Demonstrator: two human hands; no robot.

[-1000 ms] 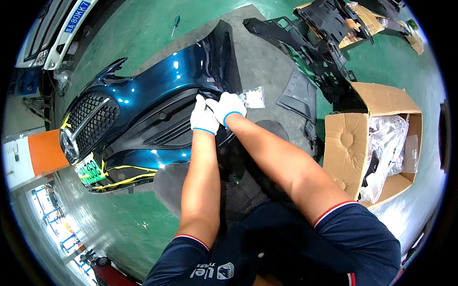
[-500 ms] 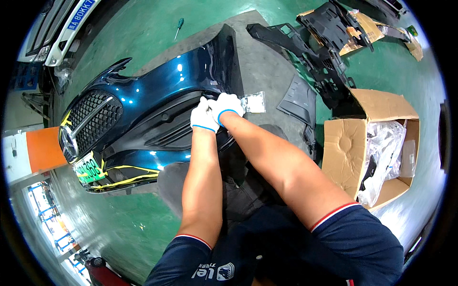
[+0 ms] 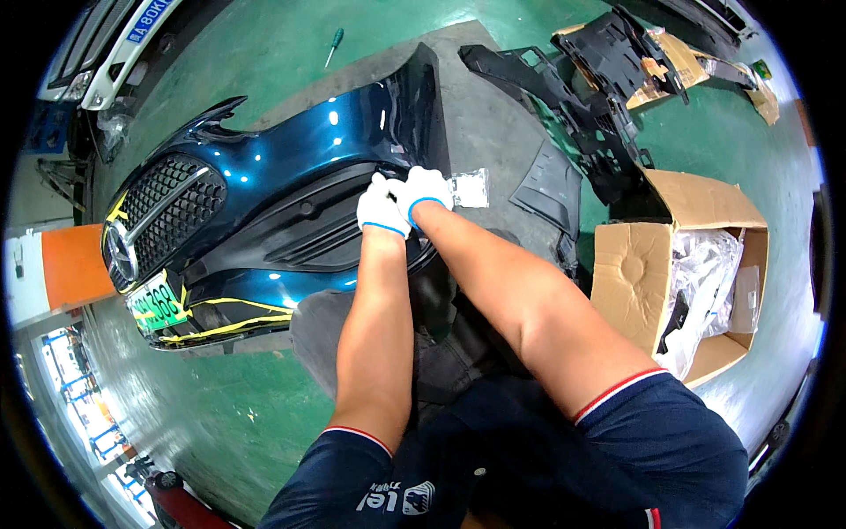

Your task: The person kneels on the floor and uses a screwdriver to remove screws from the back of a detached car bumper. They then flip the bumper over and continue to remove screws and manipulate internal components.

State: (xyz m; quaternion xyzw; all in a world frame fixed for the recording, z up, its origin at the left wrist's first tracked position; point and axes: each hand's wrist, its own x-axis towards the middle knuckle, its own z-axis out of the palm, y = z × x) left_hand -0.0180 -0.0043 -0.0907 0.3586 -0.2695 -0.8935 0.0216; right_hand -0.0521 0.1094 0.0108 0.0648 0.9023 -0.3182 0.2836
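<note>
Bumper (image 3: 295, 154): hardly moved, still worked at black trim (image 3: 337, 199)
Left hand (image 3: 382, 208): curled, can't tell if pinching
Right hand (image 3: 425, 189): curled beside left, can't tell either

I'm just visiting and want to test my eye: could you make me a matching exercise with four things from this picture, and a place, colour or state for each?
Things
1. car bumper
2. screwdriver
3. cardboard box
4. right hand

Descriptions
A. open, with clear plastic inside
B. gloved in white, with a blue edge at the wrist
C. lying on the green floor
D. glossy dark blue, with black sections

Right pairs: 1-D, 2-C, 3-A, 4-B
</note>
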